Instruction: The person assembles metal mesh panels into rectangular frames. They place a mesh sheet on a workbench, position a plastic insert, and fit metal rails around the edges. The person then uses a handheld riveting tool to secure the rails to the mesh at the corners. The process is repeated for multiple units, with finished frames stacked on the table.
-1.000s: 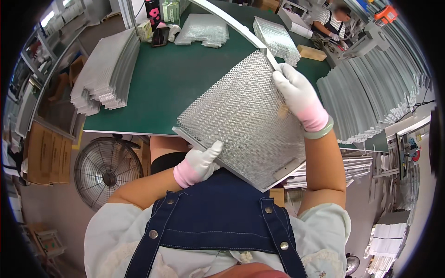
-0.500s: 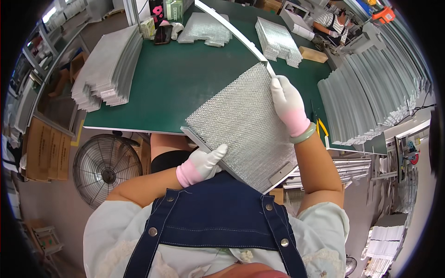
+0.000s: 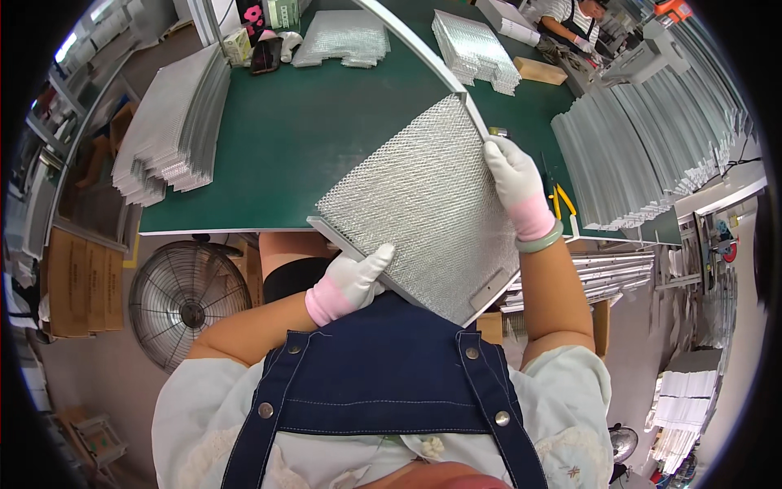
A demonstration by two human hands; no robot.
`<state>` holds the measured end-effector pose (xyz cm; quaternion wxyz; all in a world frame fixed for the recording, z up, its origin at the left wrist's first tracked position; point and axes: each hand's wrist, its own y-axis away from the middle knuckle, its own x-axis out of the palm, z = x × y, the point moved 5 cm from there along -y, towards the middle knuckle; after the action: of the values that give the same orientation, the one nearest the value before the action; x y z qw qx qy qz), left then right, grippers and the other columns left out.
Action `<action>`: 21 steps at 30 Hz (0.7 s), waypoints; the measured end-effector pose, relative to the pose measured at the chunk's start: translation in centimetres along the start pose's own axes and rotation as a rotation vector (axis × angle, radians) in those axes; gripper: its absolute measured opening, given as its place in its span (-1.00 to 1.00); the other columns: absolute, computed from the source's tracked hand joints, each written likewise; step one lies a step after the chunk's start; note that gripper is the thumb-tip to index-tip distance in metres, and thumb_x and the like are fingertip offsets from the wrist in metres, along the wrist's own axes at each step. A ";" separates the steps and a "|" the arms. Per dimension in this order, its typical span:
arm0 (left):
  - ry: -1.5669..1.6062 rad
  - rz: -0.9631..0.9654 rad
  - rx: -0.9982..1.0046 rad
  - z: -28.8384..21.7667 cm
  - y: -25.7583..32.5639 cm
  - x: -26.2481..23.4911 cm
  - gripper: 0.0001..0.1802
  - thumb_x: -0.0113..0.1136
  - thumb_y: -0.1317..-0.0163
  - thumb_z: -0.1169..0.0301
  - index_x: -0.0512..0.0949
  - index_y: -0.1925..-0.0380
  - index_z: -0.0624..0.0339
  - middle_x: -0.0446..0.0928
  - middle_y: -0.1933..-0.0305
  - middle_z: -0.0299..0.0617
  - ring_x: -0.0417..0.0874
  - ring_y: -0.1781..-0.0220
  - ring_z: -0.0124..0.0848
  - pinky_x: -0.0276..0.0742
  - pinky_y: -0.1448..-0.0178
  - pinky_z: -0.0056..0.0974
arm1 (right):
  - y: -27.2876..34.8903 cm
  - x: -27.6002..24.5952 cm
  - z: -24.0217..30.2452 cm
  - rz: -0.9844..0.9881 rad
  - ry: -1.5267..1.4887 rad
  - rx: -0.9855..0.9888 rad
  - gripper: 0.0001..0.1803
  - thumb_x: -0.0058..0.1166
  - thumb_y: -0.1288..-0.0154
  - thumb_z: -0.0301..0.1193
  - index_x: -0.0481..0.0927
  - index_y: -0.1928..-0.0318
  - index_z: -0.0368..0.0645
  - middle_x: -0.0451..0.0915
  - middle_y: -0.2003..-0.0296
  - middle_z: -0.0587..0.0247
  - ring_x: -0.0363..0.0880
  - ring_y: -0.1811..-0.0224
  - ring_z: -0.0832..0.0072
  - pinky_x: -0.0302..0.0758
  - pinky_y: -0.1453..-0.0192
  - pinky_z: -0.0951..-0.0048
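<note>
A silver metal mesh panel (image 3: 415, 212) is tilted in front of me, partly over the green table's near edge. My left hand (image 3: 358, 277), in a white glove with a pink cuff, grips its lower-left side, thumb on top of the mesh. A thin metal frame strip (image 3: 340, 244) runs along that side. My right hand (image 3: 516, 183), gloved alike, closes on the strip-edged right side of the panel. From the panel's top corner, a long pale frame strip (image 3: 419, 50) reaches away to the far edge of view. My right fingers' undersides are hidden.
On the green table (image 3: 261, 147) stand stacked mesh sheets (image 3: 175, 122) at left and more stacks (image 3: 342, 37) (image 3: 476, 49) at the back. Yellow-handled pliers (image 3: 564, 200) lie at right, beside a tall row of panels (image 3: 643, 155). A floor fan (image 3: 191, 306) stands lower left; a co-worker (image 3: 570, 28) sits far right.
My right hand has slid a little down the panel's right side, away from the top corner. A small object on the table now shows beyond its fingers. The whole view has shifted slightly.
</note>
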<state>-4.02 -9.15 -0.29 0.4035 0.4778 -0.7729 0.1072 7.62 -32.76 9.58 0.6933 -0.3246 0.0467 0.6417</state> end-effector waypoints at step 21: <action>-1.829 0.046 0.204 -24.9 -3.5 6.9 -0.29 0.19 -0.32 -0.18 0.62 -0.04 0.32 0.66 0.02 0.01 0.63 -0.06 -0.24 0.46 -0.21 -0.16 | 11.2 7.7 5.5 0.360 -1.125 0.579 -0.41 -0.23 -0.64 -0.20 0.05 -0.48 -0.24 0.27 -0.40 -0.01 0.29 -0.46 0.11 0.39 -0.42 -0.08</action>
<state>10.36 -1.76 20.10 -0.4111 0.3943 -0.7871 -0.2366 -3.33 -23.75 5.79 0.5531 0.2730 -0.0982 0.7809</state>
